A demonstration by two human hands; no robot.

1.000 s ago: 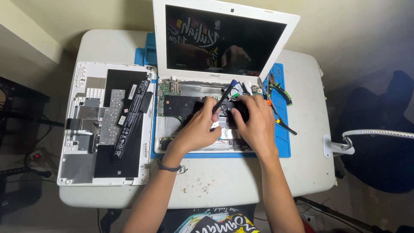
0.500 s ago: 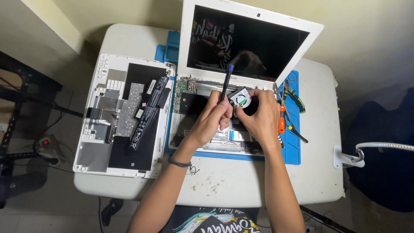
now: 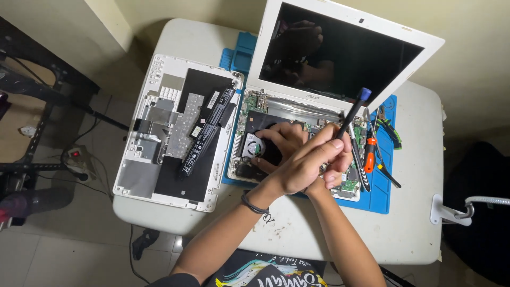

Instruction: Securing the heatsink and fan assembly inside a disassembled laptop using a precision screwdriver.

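screwdriver (image 3: 351, 114) tilted, blue cap up-right, left hand (image 3: 308, 162) gripping

Dim warm overhead light, sharp, soft shadows.

Screens and labels, head view

Laptop screen (image 3: 340, 56) upper centre-right: dark, off, rectangular, white bezel, tilted back. Small white rectangular labels (image 3: 213, 99) on the long black battery (image 3: 207, 133), left of centre; another on the black panel below it.
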